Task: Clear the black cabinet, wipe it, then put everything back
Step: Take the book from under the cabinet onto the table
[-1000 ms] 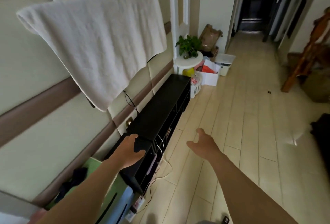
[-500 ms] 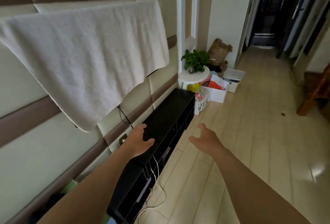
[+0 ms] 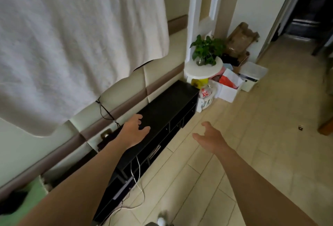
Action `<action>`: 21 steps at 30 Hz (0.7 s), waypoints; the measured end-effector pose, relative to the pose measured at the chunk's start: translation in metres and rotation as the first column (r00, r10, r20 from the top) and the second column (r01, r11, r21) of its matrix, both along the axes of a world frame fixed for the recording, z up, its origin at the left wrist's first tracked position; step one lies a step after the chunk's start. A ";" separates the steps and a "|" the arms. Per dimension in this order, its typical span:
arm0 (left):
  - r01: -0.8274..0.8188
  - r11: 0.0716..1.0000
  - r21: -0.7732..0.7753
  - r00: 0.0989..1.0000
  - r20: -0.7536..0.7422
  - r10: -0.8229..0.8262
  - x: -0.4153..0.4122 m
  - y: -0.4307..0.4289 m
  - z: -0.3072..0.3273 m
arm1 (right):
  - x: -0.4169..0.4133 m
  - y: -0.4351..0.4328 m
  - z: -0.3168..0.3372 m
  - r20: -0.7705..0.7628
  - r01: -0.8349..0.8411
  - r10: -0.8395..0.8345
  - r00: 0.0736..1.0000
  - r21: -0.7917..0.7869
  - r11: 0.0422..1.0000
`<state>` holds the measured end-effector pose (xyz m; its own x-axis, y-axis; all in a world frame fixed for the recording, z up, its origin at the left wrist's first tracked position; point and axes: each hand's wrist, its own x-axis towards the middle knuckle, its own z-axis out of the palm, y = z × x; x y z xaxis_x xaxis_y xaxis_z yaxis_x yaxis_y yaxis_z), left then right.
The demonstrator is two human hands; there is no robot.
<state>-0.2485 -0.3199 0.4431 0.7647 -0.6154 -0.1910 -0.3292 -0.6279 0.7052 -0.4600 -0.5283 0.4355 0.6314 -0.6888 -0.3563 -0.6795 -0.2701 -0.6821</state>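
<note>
One long black cabinet (image 3: pixel 167 103) lies low against the wall on our left, its long axis running away from us toward the white stool (image 3: pixel 191 71) with the plant (image 3: pixel 207 49). Our left hand (image 3: pixel 134 132) is over its top near the middle, fingers loosely apart and holding nothing. Whether it touches the top, we cannot tell. Our right hand (image 3: pixel 210 137), fingers spread and empty, hangs over the floor (image 3: pixel 234 153) in front of the cabinet, so the left is nearer.

I see a matt black wood-look cabinet (image 3: pixel 167 103), a rough white terry-cloth towel (image 3: pixel 72 42) above it, smooth padded wall panels (image 3: pixel 162 70), and pale, faintly glossy plank flooring (image 3: pixel 252 144).
</note>
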 end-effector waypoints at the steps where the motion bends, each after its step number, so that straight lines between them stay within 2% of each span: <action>1: -0.018 1.000 0.002 1.000 -0.010 0.018 0.012 -0.011 -0.006 | 0.011 -0.011 -0.006 -0.006 -0.003 0.003 1.000 0.010 1.000; 9: -0.104 0.992 0.068 0.975 -0.188 0.115 0.071 -0.076 -0.074 | 0.083 -0.058 -0.070 -0.155 -0.080 0.089 0.984 0.063 0.995; 14: -0.118 0.988 0.104 0.963 -0.229 0.140 0.088 -0.105 -0.122 | 0.128 -0.087 -0.127 -0.226 -0.204 0.220 0.949 0.094 0.975; 17: -0.115 0.985 0.127 0.954 -0.262 0.145 0.101 -0.132 -0.188 | 0.161 -0.114 -0.201 -0.260 -0.267 0.285 0.923 0.103 0.958; 21: -0.103 0.978 0.184 0.954 -0.262 0.149 0.103 -0.164 -0.334 | 0.207 -0.143 -0.341 -0.256 -0.302 0.322 0.912 0.115 0.946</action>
<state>-0.1455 -0.4842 0.1093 0.7383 -0.4591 -0.4941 -0.0498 -0.7676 0.6390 -0.2530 -0.6710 0.0942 0.6843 -0.4386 -0.5825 -0.7280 -0.4557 -0.5122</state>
